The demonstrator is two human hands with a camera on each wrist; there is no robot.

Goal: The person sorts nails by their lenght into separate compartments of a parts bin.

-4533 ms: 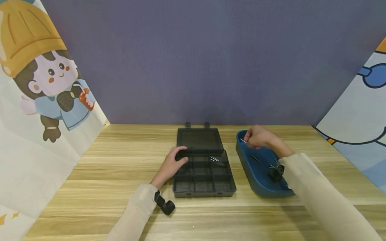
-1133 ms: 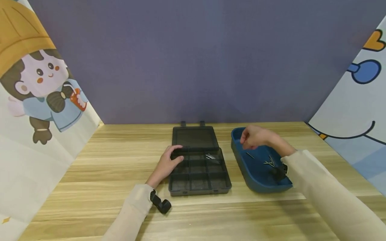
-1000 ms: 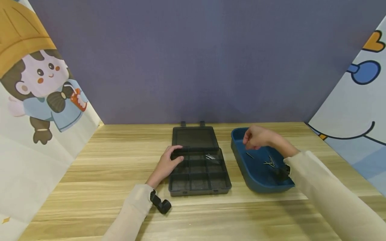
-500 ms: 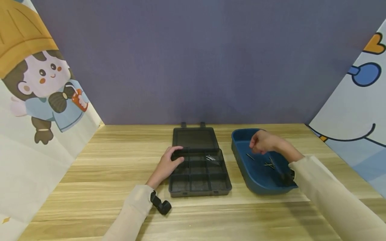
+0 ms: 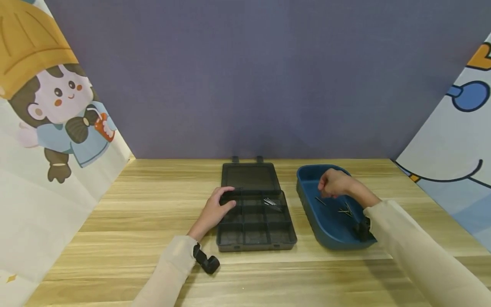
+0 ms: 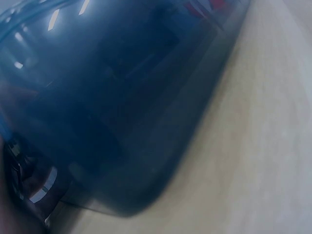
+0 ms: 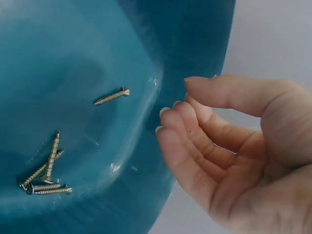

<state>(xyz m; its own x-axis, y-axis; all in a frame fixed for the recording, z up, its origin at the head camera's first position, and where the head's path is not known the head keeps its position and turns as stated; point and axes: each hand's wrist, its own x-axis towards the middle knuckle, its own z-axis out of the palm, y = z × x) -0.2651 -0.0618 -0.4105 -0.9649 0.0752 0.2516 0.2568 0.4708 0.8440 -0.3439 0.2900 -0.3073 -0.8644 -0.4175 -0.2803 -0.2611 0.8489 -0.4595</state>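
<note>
My left hand (image 5: 212, 211) rests at the left side of a dark translucent compartment box (image 5: 257, 247), its thumb and index finger spread apart. The box's side (image 6: 126, 131) fills much of the left wrist view. Several thin silver nails (image 5: 270, 202) lie in the back right compartment. My right hand (image 5: 333, 183) hovers over the left part of a blue tray (image 5: 312, 213). In the right wrist view its fingers (image 7: 187, 165) curl and the thumb meets the index finger; a tiny yellowish tip, seemingly a screw (image 7: 215, 76), shows above the thumb, mostly hidden.
One loose screw (image 7: 113, 96) lies on the tray floor, apart from a cluster of several screws (image 7: 48, 170). The box lid (image 5: 251, 177) is folded back towards the grey-blue panel (image 5: 268, 85). Wooden tabletop (image 5: 261, 277) extends in front of both containers.
The silver nail seen in my right hand 4.5 seconds ago is gone from it, and the box compartment shows more nails. Lately the right hand has shifted slightly right above the tray. The left hand stays.
</note>
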